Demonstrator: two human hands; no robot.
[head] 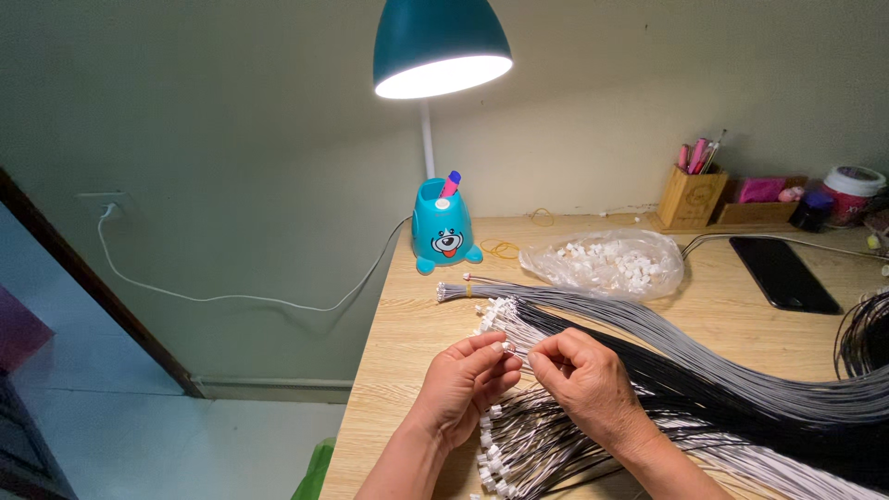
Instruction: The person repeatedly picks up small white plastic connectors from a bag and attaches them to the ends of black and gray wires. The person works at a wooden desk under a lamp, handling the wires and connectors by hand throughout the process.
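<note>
My left hand (466, 381) and my right hand (583, 380) meet over the front of a wooden desk (407, 324). Between their fingertips they pinch a thin wire with a small white connector (507, 347) at its tip. Under and around them lie bundles of grey, black and white wires (704, 370), many ending in white connectors (495, 315). More connector-tipped wires (505, 449) fan out below my hands.
A clear plastic bag of white connectors (607, 262) lies behind the wires. A teal lamp (440, 46) on a bear-faced base (444, 231) stands at the back, with a wooden pen holder (690, 194), a black phone (782, 273) and yellow rubber bands (505, 248).
</note>
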